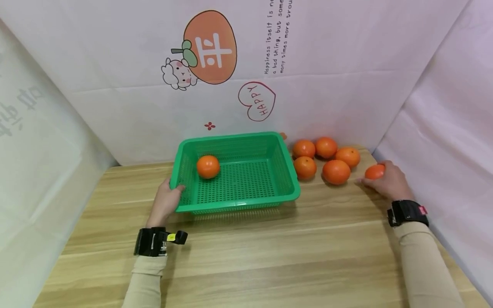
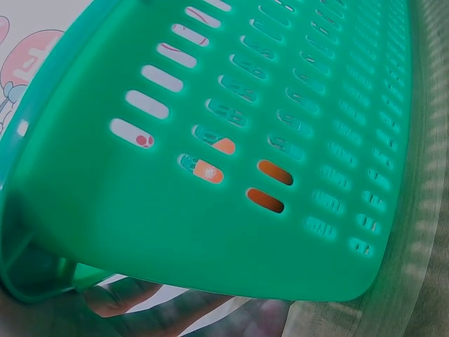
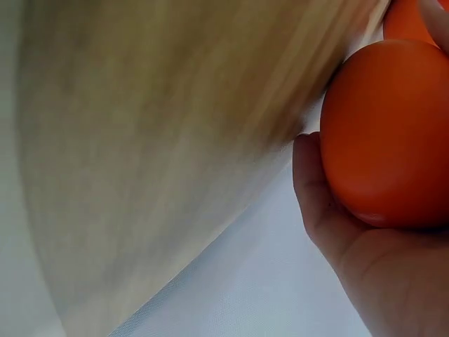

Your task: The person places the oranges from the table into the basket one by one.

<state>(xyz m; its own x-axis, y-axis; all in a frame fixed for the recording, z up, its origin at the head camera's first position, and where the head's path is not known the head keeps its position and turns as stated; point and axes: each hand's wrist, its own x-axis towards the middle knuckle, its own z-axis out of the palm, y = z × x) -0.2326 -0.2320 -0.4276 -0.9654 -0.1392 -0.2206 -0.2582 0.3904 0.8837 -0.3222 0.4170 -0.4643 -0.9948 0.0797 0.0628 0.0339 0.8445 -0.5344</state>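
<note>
A green plastic basket (image 1: pixel 240 202) with slotted walls stands on the table, one orange (image 1: pixel 208 167) inside it near the left wall. My left hand (image 1: pixel 165 200) grips the basket's left rim, thumb over the edge; in the left wrist view its fingers run under the slotted wall (image 2: pixel 140 225). At the table's right side my right hand (image 1: pixel 392 183) holds another orange (image 1: pixel 375 172). The right wrist view shows this orange (image 3: pixel 389 133) large against the palm, with fingers curled beside it.
Several more oranges (image 1: pixel 336 172) cluster between the basket and my right hand. The wooden table (image 1: pixel 269 256) ends at a printed white cloth (image 1: pixel 327 94) behind, and white cloth hangs at both sides. A black band (image 1: pixel 408 212) circles my right wrist.
</note>
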